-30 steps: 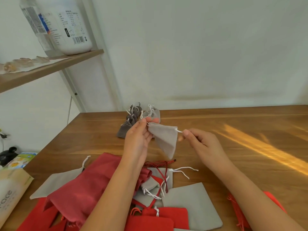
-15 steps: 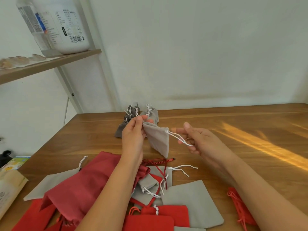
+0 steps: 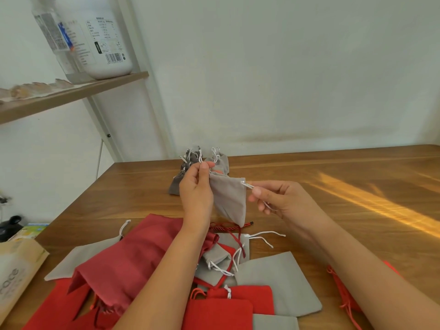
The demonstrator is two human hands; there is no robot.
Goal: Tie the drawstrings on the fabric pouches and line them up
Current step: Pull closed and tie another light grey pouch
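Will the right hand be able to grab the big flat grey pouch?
Probably, once it lets go: the right hand pinches a white string, but the big grey pouch lies mostly uncovered nearby.

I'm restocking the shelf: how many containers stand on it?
2: a white tub at the shelf's right end, a clear bottle just left of it. More may hide behind them.

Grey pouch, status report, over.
Left hand pinches top corner of grey pouch. Right hand pinches its white drawstring; not yet tied. Loose pouches piled beneath, none blocking.
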